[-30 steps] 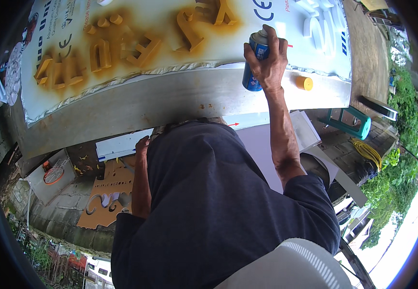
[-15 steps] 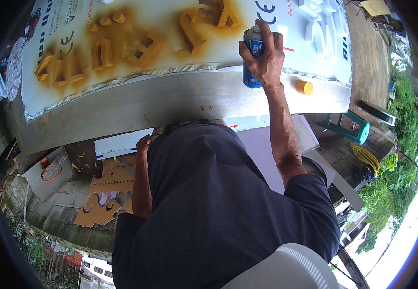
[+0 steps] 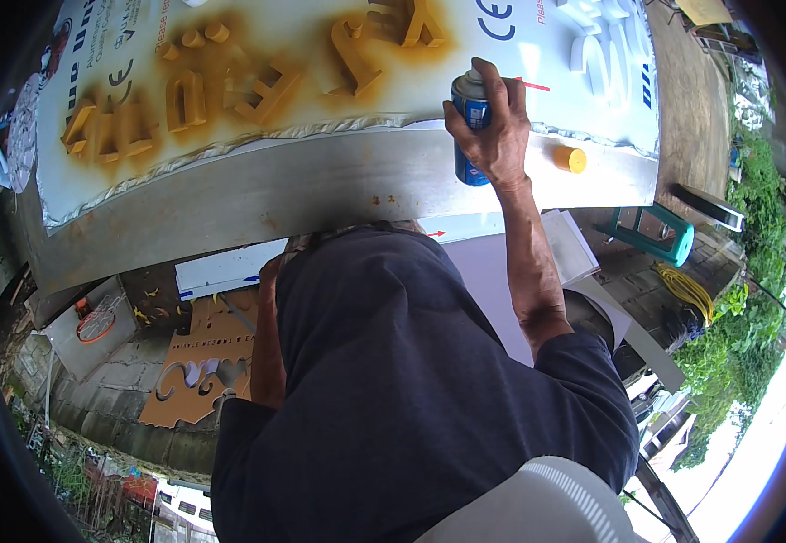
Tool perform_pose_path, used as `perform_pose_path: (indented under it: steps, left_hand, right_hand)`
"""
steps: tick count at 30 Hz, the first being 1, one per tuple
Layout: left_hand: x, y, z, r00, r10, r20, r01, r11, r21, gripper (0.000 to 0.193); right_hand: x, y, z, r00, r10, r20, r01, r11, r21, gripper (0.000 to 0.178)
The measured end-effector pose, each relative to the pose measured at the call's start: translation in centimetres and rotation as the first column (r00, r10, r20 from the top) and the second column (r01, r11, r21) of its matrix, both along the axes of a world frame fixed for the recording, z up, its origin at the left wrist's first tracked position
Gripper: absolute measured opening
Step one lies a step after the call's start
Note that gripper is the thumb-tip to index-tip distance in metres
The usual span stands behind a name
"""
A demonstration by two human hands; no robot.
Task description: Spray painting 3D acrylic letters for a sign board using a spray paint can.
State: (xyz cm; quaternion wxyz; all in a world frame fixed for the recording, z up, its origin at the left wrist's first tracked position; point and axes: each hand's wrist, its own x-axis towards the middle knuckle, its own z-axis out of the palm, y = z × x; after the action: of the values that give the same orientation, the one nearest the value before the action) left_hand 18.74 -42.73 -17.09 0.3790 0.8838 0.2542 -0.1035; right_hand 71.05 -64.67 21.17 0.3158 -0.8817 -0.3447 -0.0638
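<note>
My right hand (image 3: 499, 131) is wrapped round a blue spray paint can (image 3: 472, 118), its index finger over the nozzle. The can stands nearly upright near the table's front edge. Raised letters (image 3: 271, 90), coated golden yellow, lie beyond and to the left, with brownish overspray around them on the white printed sheet (image 3: 230, 113). Unpainted white letters (image 3: 597, 45) lie at the far right. A yellow cap (image 3: 570, 159) rests on the bare metal right of the can. Low beside my body, my left hand (image 3: 271, 270) shows only in part; its fingers are hidden.
The metal table (image 3: 275, 181) spans the front, its edge close to my body. To the right stand a green stool (image 3: 656, 233) and a coiled yellow hose (image 3: 685, 291). Cut-out brown board (image 3: 198, 366) lies low on the left. White panels (image 3: 479, 267) lean below the table.
My right hand and the spray can have come slightly nearer to me and a little left. My left hand has slipped further behind my body.
</note>
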Motion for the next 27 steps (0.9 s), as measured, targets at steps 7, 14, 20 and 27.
perform_pose_path:
  steps: [7,14,20,27]
  left_hand:
    - [-1.1,-0.8,-1.1,0.968,0.239,0.078,-0.227,0.964,-0.135,0.023]
    - [-2.8,-1.7,-1.9,0.979,0.184,0.083,-0.174,0.978,-0.115,0.027]
    - [-2.3,-1.3,-5.8,0.994,0.102,-0.040,-0.103,0.994,-0.020,0.029]
    - [-3.6,-2.0,-3.0,0.994,0.065,-0.085,-0.057,0.994,0.095,0.031]
  right_hand:
    - [0.6,0.9,-1.6,1.000,-0.005,-0.016,0.005,1.000,0.012,0.071]
    - [1.2,1.0,-1.4,0.998,-0.021,0.064,0.020,1.000,0.015,0.072]
    - [1.8,0.8,-2.4,1.000,0.000,0.022,0.001,1.000,-0.017,0.072]
    - [2.0,0.7,-2.4,0.995,0.044,-0.091,-0.043,0.999,0.012,0.080]
